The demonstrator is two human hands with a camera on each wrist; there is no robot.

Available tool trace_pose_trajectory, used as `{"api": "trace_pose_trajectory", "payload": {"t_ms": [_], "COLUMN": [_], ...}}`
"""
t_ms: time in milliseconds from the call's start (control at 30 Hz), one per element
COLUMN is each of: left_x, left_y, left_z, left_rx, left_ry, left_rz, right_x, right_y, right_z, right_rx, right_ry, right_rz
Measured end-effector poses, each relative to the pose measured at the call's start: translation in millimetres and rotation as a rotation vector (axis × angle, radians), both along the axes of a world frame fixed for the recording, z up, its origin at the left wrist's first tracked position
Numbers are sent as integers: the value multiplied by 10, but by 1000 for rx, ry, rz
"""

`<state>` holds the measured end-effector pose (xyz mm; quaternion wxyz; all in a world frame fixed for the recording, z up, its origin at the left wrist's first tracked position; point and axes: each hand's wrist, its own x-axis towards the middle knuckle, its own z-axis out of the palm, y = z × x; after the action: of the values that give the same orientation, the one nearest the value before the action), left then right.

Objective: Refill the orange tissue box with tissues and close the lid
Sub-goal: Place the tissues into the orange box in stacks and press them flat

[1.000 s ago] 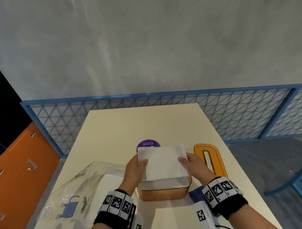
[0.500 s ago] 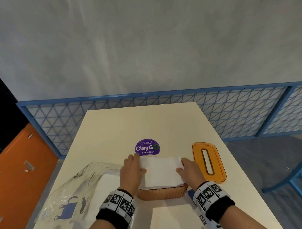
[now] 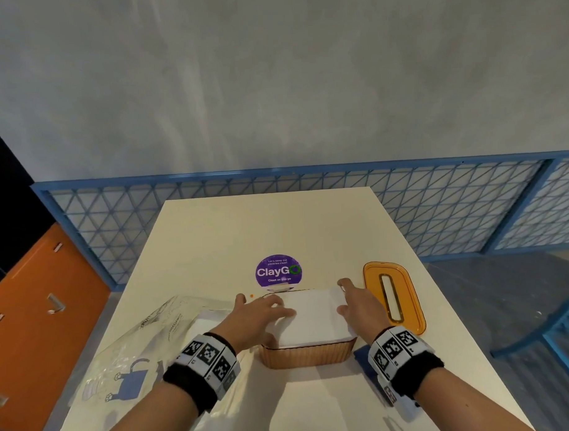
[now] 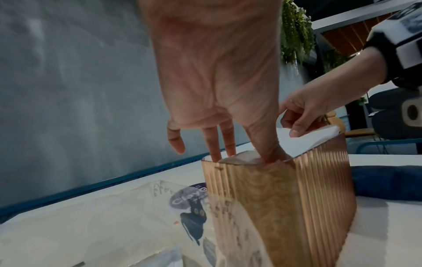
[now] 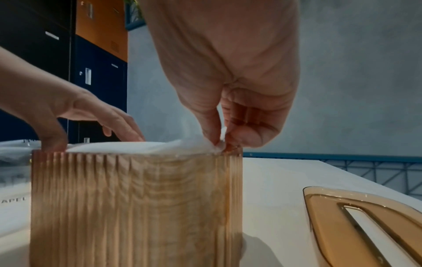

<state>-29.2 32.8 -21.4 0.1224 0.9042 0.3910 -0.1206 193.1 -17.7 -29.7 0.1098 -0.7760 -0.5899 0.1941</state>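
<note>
The ribbed orange tissue box (image 3: 309, 354) stands lidless on the cream table (image 3: 277, 222) near me. A white tissue stack (image 3: 315, 314) fills it up to the rim. My left hand (image 3: 264, 308) lies with straight fingers on the stack's left end; in the left wrist view the left hand (image 4: 246, 153) has its thumb pushed inside the box (image 4: 285, 207) wall. My right hand (image 3: 344, 298) is at the right end. In the right wrist view the right hand (image 5: 220, 141) pinches the tissue (image 5: 137, 146) edge at the box (image 5: 137, 207) rim. The orange slotted lid (image 3: 392, 295) lies flat to the right, also the lid (image 5: 365, 225).
A clear plastic wrapper with a blue cat print (image 3: 136, 349) lies left of the box. A purple ClayGo sticker (image 3: 278, 271) is just behind it. A dark blue item (image 3: 362, 357) sits by the box's right side. A blue mesh fence (image 3: 438, 210) runs behind; a blue chair (image 3: 564, 328) stands right.
The tissue stack, held above the box by both ends a second ago, has gone down into it. My left hand has flattened onto the top and my right has shifted to the stack's far right edge.
</note>
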Motion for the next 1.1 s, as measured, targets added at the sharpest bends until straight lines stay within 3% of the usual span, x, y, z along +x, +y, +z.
{"api": "trace_pose_trajectory", "payload": {"t_ms": [167,300,400,500,633,933,1100], "left_x": [11,5,23,43,58,219,210], "left_y": [-1,-25,-41,-23,67,-78,-168], "left_z": [26,42,59,44,58,-39,-43], "left_rx": [4,27,8,-37,-119,120,93], "left_ry": [-56,35,67,90,132,228,223], "left_rz": [41,7,-1,3,5,12,86], "right_x": [31,0,14,78,125,42,34], "right_y": [-4,-15,3,23,42,27,-17], "right_z": [28,143,187,177,176,182,160], "right_rx": [14,133,-63,-249,-358,-349,-289], "right_ry": [-127,-271,-260,-204,-246,-446,-448], "right_rz": [63,291,456,483,533,648,651]}}
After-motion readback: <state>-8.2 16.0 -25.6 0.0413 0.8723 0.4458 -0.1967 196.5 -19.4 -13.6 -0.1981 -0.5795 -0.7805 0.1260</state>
